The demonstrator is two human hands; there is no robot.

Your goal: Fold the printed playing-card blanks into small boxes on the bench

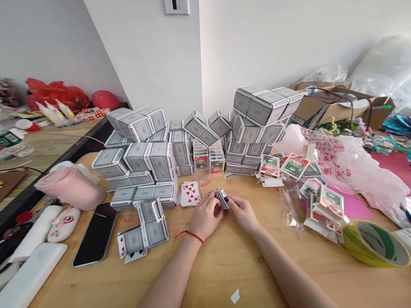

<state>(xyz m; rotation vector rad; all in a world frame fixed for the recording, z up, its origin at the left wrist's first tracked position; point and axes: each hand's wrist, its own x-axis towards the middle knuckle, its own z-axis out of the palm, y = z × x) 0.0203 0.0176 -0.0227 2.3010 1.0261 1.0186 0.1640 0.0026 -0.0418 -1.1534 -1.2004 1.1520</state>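
Both hands meet at the middle of the wooden table around a small grey-patterned folded playing card. My left hand, with a red string on its wrist, grips it from the left. My right hand pinches its right side, thumb on top. Just beyond my left hand lies a face-up pile of playing cards with red hearts. Nearer on the left, several joined grey card pieces lie beside loose cards. Behind stand stacked blocks of folded cards on the left and more stacked blocks on the right.
A black phone, a pink pouch and a white power bank sit left. On the right are opened card boxes, a yellow tape roll and crumpled plastic bags. A paper scrap lies in front.
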